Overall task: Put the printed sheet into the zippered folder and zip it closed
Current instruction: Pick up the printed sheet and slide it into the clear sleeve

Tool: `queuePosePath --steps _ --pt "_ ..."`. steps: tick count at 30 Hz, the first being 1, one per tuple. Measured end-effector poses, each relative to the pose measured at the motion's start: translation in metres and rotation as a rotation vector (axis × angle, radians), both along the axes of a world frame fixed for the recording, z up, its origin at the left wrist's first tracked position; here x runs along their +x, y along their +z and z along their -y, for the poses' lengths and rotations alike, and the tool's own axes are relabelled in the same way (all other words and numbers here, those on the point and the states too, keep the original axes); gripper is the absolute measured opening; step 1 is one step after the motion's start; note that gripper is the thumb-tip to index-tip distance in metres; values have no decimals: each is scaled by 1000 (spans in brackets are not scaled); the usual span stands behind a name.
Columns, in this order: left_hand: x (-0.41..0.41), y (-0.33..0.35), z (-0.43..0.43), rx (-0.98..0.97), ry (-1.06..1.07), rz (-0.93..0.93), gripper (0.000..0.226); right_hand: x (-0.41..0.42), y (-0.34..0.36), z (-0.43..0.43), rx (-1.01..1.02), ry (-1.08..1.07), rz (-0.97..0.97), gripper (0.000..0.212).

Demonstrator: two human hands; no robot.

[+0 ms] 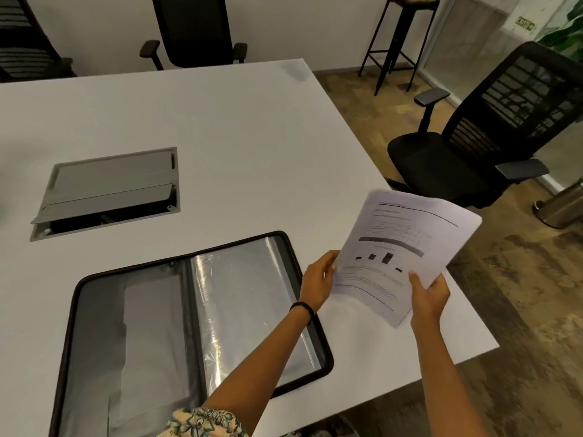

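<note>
Printed sheet (pixel 400 250) w/ bar chart, slightly curled.

A white table (pixel 220 121) has a grey cable hatch (pixel 107 190) set into its left part, the flap lifted at the near edge. A black mesh chair (pixel 473 146) stands right of the table and another chair (pixel 195 29) at its far side. A black stool (pixel 397 42) stands far right and a metal bin (pixel 564 206) at the right edge.

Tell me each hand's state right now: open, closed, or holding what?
Left hand: holds the printed sheet by its left edge.
Right hand: holds the same sheet at its lower edge, thumb on top.
</note>
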State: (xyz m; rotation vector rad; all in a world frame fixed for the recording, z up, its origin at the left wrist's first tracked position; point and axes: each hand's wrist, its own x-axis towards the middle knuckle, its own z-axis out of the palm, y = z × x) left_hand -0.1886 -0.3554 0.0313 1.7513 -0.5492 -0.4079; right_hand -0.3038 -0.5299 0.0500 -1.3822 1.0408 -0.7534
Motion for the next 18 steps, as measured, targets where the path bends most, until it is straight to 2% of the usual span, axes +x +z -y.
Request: queuePosePath --steps 4,10,13,18 --pt "-12 -3 4 29 -1 5 37 -10 -8 -11 -35 41 4 36" --pt "-19 -21 -5 112 31 -39 38 -20 -24 -29 -32 115 -107 43" --pt "-9 -19 -11 124 29 -59 39 -17 -19 -27 -104 146 -189 39" --pt "4 -12 -29 84 -42 -163 33 -4 -1 -18 -168 246 -199 32"
